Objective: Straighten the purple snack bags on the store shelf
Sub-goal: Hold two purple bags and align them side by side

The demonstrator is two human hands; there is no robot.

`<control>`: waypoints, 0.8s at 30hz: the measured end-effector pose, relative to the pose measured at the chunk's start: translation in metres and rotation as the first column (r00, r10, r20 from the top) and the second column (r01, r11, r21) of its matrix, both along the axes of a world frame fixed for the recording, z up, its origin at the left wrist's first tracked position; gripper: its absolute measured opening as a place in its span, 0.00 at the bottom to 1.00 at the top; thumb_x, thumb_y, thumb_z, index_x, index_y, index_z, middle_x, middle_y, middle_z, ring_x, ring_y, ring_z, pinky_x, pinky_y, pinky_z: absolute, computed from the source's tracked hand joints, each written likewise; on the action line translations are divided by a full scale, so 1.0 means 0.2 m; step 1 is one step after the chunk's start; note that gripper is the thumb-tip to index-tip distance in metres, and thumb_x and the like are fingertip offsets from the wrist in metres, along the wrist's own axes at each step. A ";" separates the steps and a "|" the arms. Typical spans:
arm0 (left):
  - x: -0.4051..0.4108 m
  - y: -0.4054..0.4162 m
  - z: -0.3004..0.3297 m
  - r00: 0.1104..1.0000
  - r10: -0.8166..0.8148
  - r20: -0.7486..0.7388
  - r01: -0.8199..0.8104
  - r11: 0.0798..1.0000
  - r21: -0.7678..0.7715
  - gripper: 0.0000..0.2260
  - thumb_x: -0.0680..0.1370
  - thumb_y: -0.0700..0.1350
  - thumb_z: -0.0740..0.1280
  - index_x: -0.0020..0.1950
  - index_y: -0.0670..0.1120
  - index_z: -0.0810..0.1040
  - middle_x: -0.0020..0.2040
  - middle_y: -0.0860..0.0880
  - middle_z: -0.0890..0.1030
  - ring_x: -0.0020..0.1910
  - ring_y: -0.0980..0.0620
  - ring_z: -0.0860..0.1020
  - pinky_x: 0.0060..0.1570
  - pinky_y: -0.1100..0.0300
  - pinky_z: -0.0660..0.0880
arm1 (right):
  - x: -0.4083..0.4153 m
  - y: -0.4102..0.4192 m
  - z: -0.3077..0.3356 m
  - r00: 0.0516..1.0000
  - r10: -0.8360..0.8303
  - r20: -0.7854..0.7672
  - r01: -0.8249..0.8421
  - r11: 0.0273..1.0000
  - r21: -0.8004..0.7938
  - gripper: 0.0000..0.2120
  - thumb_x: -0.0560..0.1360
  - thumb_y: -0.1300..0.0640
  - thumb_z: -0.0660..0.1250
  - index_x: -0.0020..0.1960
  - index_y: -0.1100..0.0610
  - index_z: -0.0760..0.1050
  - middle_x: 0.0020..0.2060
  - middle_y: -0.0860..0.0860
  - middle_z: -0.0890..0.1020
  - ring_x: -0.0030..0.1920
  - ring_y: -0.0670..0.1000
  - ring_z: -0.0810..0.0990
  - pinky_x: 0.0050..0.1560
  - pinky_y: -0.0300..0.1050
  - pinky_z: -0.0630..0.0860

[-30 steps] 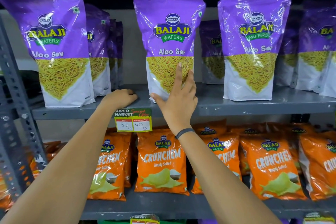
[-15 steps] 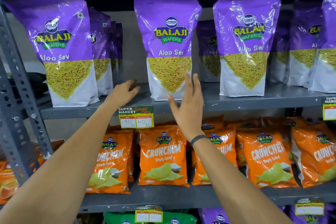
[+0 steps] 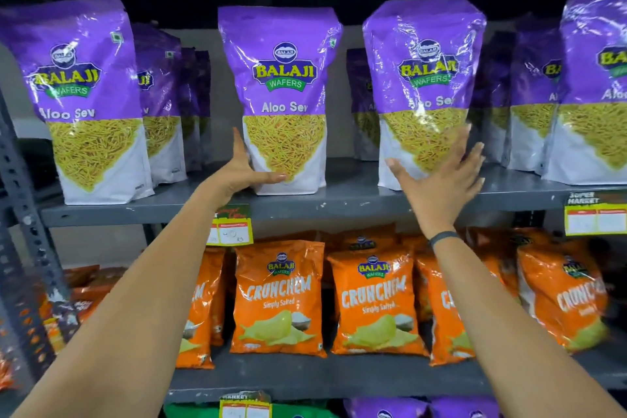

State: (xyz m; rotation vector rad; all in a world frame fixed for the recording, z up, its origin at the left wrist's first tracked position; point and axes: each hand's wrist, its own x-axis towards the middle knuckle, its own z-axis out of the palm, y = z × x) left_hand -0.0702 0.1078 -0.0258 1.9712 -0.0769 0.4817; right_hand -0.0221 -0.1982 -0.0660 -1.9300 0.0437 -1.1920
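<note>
The left hand, which a second ago rested as a loose fist on the front edge of the grey shelf, is now against the lower left side of the middle purple bag. Its fingers are spread, thumb across the bag's white base and the others up along its left edge; they cup the bag and do not appear to be closed on it.

The right hand, a second ago flat on the front of that same middle bag, has crossed to the next purple bag to the right. Its palm is open with fingers splayed and blurred with motion; it grips nothing. Whether it touches this bag cannot be told.

The middle bag stands upright and square at the front edge of the shelf. The bag to its right leans slightly, also at the front edge. Further purple bags stand behind and towards both ends of the shelf.

Judgement: the middle bag appears finished; attention is passing to the right-hand neighbour, which needs squaring. Bags towards the right end remain unattended.
</note>
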 end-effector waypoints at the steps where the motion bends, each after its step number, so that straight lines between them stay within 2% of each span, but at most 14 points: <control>1: 0.00 0.00 0.00 1.000 0.008 0.004 -0.008 1.000 -0.005 0.61 0.63 0.42 0.78 0.74 0.52 0.29 0.79 0.51 0.49 0.76 0.53 0.53 0.75 0.53 0.54 | 0.02 -0.02 0.00 0.999 0.014 -0.036 -0.015 1.000 -0.011 0.61 0.56 0.22 0.61 0.78 0.53 0.45 0.75 0.65 0.57 0.75 0.64 0.57 0.71 0.66 0.53; 3: 0.00 0.00 0.01 1.000 0.016 0.015 -0.016 1.000 0.000 0.60 0.63 0.40 0.78 0.75 0.52 0.32 0.78 0.52 0.54 0.74 0.53 0.58 0.74 0.52 0.57 | 0.04 -0.04 0.00 0.996 0.034 -0.081 -0.038 0.998 -0.050 0.64 0.52 0.20 0.59 0.78 0.51 0.42 0.75 0.66 0.59 0.75 0.64 0.60 0.70 0.67 0.52; 6: 0.00 -0.01 0.01 0.999 0.008 0.033 -0.008 1.000 0.004 0.54 0.63 0.40 0.78 0.76 0.55 0.44 0.71 0.55 0.65 0.69 0.55 0.64 0.67 0.59 0.63 | 0.06 -0.05 0.00 0.994 0.033 -0.105 -0.042 0.995 -0.087 0.65 0.53 0.22 0.65 0.78 0.49 0.40 0.73 0.64 0.62 0.71 0.64 0.67 0.70 0.68 0.52; 8: -0.01 -0.01 0.01 0.999 0.002 0.044 -0.001 1.000 -0.003 0.52 0.62 0.39 0.79 0.75 0.54 0.49 0.66 0.57 0.67 0.68 0.55 0.65 0.64 0.60 0.64 | 0.07 -0.05 0.01 0.994 0.033 -0.108 -0.042 0.995 -0.092 0.63 0.54 0.24 0.67 0.77 0.49 0.41 0.72 0.62 0.64 0.67 0.63 0.71 0.69 0.66 0.54; 10: -0.01 -0.01 0.01 0.999 0.006 0.043 -0.006 1.000 -0.006 0.51 0.61 0.40 0.79 0.74 0.54 0.52 0.67 0.55 0.67 0.69 0.53 0.65 0.66 0.58 0.64 | 0.08 -0.06 0.01 0.994 0.036 -0.106 -0.045 0.995 -0.086 0.62 0.55 0.26 0.68 0.77 0.49 0.42 0.71 0.61 0.65 0.66 0.63 0.72 0.68 0.64 0.56; 14: -0.02 -0.01 0.01 0.999 0.018 0.030 -0.018 1.000 -0.019 0.51 0.58 0.43 0.80 0.73 0.53 0.54 0.71 0.52 0.66 0.70 0.51 0.65 0.72 0.52 0.62 | 0.09 -0.06 0.01 0.995 0.035 -0.089 -0.042 0.996 -0.081 0.61 0.56 0.28 0.69 0.78 0.49 0.43 0.70 0.60 0.66 0.65 0.63 0.72 0.67 0.62 0.57; 20: -0.04 -0.02 0.01 1.000 -0.001 0.030 0.002 0.999 -0.034 0.47 0.62 0.40 0.79 0.73 0.53 0.54 0.69 0.53 0.66 0.70 0.52 0.64 0.68 0.56 0.63 | 0.09 -0.06 0.00 0.998 0.025 -0.063 -0.029 0.998 -0.061 0.59 0.58 0.30 0.70 0.78 0.51 0.44 0.70 0.61 0.66 0.66 0.64 0.71 0.69 0.61 0.56; 24: -0.05 -0.03 0.01 0.999 0.002 0.039 -0.001 1.000 -0.022 0.46 0.64 0.39 0.77 0.74 0.53 0.53 0.69 0.53 0.65 0.70 0.52 0.64 0.70 0.55 0.62 | 0.10 -0.06 -0.01 0.999 0.026 -0.045 -0.028 0.999 -0.040 0.58 0.59 0.30 0.70 0.78 0.51 0.45 0.71 0.62 0.65 0.67 0.64 0.70 0.69 0.60 0.57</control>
